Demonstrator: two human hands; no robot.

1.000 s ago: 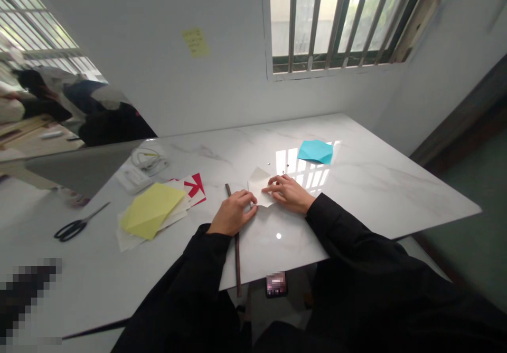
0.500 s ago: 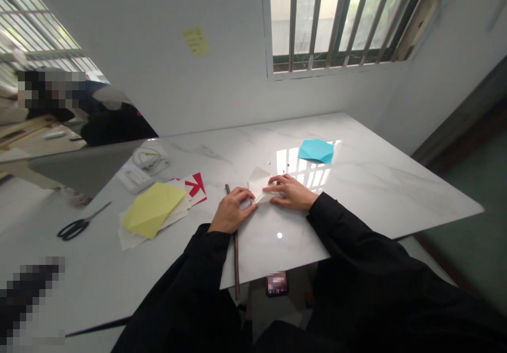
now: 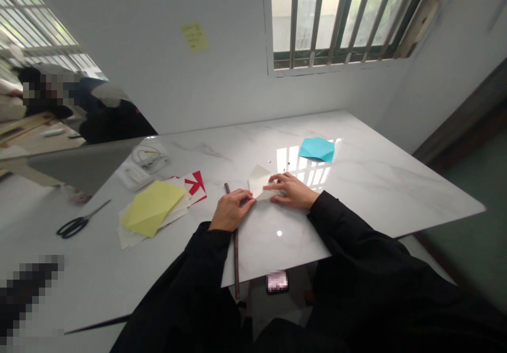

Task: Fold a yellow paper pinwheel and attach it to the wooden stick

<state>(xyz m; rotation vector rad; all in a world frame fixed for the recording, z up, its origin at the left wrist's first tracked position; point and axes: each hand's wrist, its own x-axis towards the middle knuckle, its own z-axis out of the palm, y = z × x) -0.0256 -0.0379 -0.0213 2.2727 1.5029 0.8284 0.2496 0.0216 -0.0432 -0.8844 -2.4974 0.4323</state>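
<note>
A folded sheet of off-white paper point(image 3: 259, 178) lies on the marble-patterned table between my hands. My left hand point(image 3: 233, 209) has its thumb and fingers closed together on the near left corner of that sheet. Fingers apart and stretched out, my right hand point(image 3: 292, 190) rests on the paper's right part and hides some of it. A thin brown stick point(image 3: 236, 260) runs beneath my left wrist and juts past the table's front edge.
Left of my hands lie yellow paper point(image 3: 153, 209) over white sheets, red paper pieces point(image 3: 197, 183), black-handled scissors point(image 3: 73, 227) and a white cable point(image 3: 149, 155). Folded blue paper point(image 3: 317, 149) sits behind my right hand. Another person point(image 3: 95, 105) is at far left.
My left fingers have drawn slightly closer together at the paper's near corner. The right hand and the paper look almost the same; the whole view has shifted a little.
</note>
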